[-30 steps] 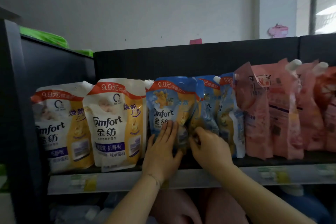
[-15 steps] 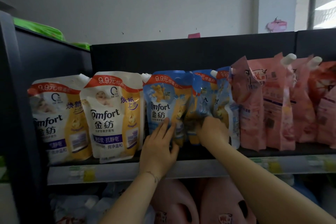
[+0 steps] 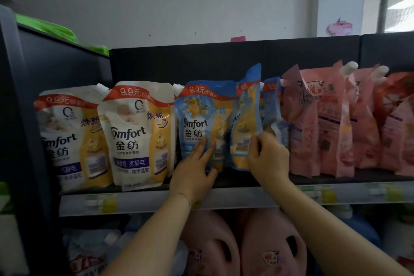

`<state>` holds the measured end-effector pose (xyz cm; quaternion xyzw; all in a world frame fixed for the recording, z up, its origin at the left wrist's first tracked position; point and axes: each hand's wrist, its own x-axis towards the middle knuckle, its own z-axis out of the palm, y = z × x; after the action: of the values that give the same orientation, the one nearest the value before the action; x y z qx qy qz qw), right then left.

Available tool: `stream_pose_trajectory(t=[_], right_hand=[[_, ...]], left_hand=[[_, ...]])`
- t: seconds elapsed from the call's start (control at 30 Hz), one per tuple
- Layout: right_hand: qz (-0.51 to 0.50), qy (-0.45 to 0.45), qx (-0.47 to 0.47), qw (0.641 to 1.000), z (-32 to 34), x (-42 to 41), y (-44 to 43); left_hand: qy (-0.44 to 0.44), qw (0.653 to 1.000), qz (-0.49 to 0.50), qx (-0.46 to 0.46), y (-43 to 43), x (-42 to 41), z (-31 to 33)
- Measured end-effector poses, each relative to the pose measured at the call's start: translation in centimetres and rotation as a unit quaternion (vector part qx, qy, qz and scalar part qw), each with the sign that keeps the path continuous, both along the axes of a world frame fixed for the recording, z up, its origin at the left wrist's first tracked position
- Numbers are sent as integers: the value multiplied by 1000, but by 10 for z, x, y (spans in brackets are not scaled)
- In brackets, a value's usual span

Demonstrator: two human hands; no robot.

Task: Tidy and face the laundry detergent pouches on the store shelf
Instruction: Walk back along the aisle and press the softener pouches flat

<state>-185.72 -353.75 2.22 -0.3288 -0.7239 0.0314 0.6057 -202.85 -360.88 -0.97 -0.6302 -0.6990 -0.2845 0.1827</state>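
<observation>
One pouch in hand: second blue pouch [image 3: 245, 123], middle of the blue group on the shelf [image 3: 369, 178], between front blue pouch [image 3: 201, 118] and third blue pouch [image 3: 272, 105].
Change: second blue pouch has been raised and twisted in the last half second. Its top corner is now seen well above the row, where it sat level before. Face is turned partly edge-on. Whether the base is clear of the shelf cannot be told.
Right hand [image 3: 267, 159]: clamped on the second blue pouch's right edge, pinched at mid-height. Grip has been moved up from near the base.
Left hand [image 3: 193, 172]: fingers straight, pressed flat on the lower face of the front blue pouch. Unchanged; that pouch is kept upright, label out.
Task meaning: judged mid-reposition. The second pouch is being freed so it can be squared up with the front one. Not yet faced.
Third blue pouch: edge-on, squeezed against the pink pouches [image 3: 313, 123], touching. Likely needed next.
White pouches [image 3: 136, 132]: two, left of the blue group, upright, faces out. Judged done.
Pink pouches: leaning at mixed angles, spouts up. Judged still untidy.
Below shelf: pink jugs [image 3: 273, 246] under the price strip [image 3: 246, 198].
</observation>
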Motion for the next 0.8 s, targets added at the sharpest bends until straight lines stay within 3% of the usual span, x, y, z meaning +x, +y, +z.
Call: stream_pose_trajectory(t=[0.27,0.5,0.63,0.73,0.8], right_hand=[[8,1,192,981,-1,8,-3],[-3,31,247,969,11,19,-10],[2,62,263,963,19,28,-20],[11,67,275,959,23,33,-27],[10,75,278,957,24,34,-32]], left_hand=[[11,999,-4,-40,-1,-1,5],[-2,998,-33,-51,5,-8,7],[66,984,-156,-61,14,-16,14],[92,982,-137,-95,14,-11,19],[54,983,-75,-158,8,2,22]])
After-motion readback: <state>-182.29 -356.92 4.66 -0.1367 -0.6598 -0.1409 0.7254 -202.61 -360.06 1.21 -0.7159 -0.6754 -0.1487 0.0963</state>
